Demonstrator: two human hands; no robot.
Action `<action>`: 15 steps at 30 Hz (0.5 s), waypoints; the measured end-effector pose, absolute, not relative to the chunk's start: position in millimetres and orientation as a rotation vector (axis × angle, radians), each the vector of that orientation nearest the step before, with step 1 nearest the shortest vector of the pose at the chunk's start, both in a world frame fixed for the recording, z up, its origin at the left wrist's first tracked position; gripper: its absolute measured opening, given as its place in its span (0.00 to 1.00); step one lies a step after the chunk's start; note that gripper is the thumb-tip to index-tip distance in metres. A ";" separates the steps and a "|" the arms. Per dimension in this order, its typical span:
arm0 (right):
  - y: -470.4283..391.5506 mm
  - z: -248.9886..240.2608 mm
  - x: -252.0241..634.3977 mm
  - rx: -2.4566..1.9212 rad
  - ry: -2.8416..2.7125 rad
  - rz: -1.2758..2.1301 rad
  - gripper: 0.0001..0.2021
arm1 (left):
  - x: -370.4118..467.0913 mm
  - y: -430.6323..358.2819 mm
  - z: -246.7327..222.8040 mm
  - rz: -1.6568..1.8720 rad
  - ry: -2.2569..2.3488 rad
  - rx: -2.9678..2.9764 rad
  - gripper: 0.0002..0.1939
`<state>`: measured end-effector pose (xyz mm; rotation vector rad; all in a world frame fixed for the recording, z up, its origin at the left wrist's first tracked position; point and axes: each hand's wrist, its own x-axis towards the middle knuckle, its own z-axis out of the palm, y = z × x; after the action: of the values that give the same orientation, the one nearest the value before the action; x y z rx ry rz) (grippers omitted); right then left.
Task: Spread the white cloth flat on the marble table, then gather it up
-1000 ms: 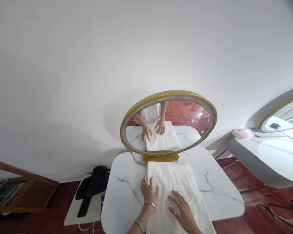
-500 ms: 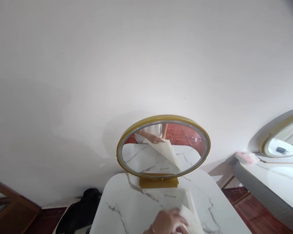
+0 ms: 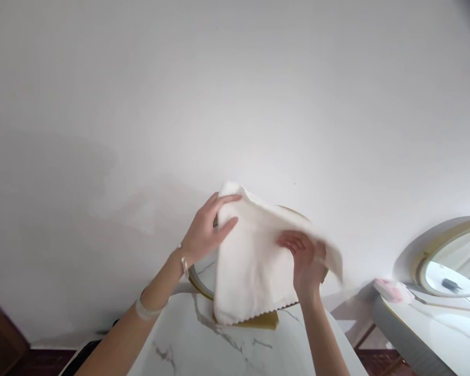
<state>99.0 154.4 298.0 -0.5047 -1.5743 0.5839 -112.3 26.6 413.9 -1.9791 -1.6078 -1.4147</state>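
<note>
A white cloth (image 3: 250,271) with a scalloped lower edge is held up in front of the oval, gold-framed mirror (image 3: 198,286), covering most of it. My left hand (image 3: 208,227) grips the cloth's upper left edge, with its thumb and a finger on the near face. At the cloth's right side is my right hand (image 3: 304,256), its fingers curled on the fabric and partly blurred; the right corner of the cloth flaps beyond it. Below the cloth shows the mirror's gold base (image 3: 264,320), standing on a white marble-patterned table (image 3: 211,355).
At the right stands a second table (image 3: 446,334) with another gold-framed mirror (image 3: 454,271), and a pink-and-white packet (image 3: 394,290) lies at its near corner. A plain wall (image 3: 235,104) rises behind. Brown wooden furniture (image 3: 0,334) is at the lower left.
Both hands have come up from the table with the white cloth, which was lying folded there. The cloth now hangs spread in front of the mirror. The view has shifted slightly.
</note>
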 end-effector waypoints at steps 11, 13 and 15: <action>186.7 352.1 44.0 -0.737 -1.745 -0.480 0.19 | -109.5 99.5 366.4 -1.022 -1.460 -1.735 0.22; 191.0 346.3 54.4 -0.749 -1.673 -0.514 0.19 | -99.9 106.2 369.7 -0.919 -1.401 -1.857 0.22; 191.3 336.8 66.7 -0.755 -1.556 -0.539 0.21 | -90.3 118.2 374.3 -0.921 -1.385 -1.860 0.20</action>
<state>66.7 191.3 336.8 -0.7546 -1.5562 -0.5387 -90.3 118.2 374.3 -1.8599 -1.3848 -0.9207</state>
